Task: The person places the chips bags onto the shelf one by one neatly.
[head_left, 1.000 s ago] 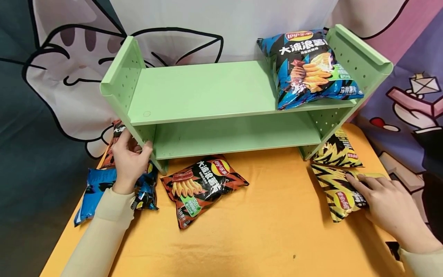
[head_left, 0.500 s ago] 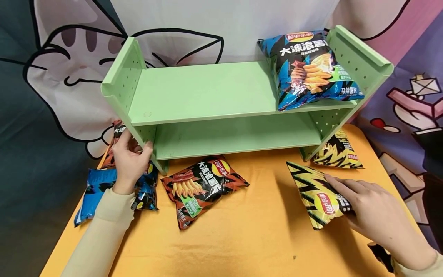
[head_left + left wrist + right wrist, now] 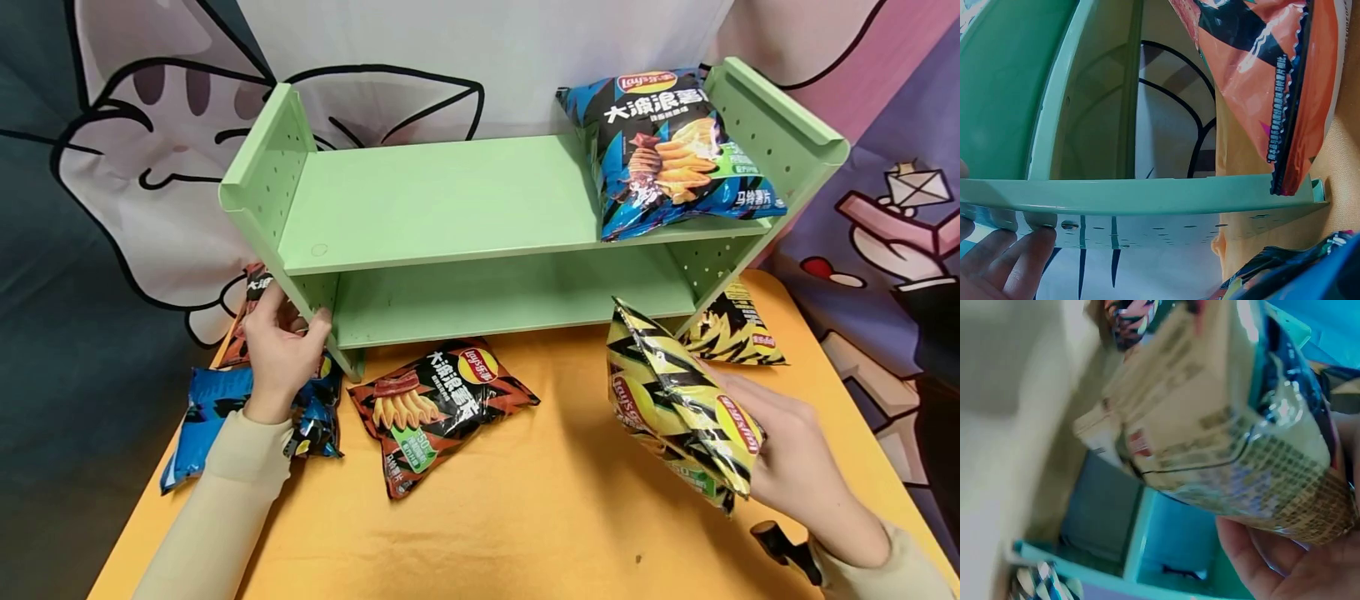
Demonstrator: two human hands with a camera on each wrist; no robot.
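My left hand (image 3: 285, 358) grips the left side panel of the green two-tier shelf (image 3: 442, 204), thumb inside and fingers outside. In the left wrist view, the fingers (image 3: 1019, 265) rest along that panel. Off to the right, my right hand (image 3: 798, 467) holds a yellow-and-black bag of potato chips (image 3: 678, 404) by its right side, tilted above the table in front of the shelf. The right wrist view shows the back of this bag (image 3: 1210, 419) close up, fingers under it. A blue-and-black chip bag (image 3: 671, 158) leans on the upper tier at the right end.
A red-and-black chip bag (image 3: 442, 408) lies before the shelf on the orange tablecloth (image 3: 525, 517). Left of the shelf are a blue bag (image 3: 217, 400) and another red bag (image 3: 238, 342), partly hidden. A second yellow bag (image 3: 738, 329) lies beside the shelf's right leg.
My right hand has lifted the yellow chip bag from the table's right side, moved it left and turned it more upright. My left hand has stayed on the shelf panel.
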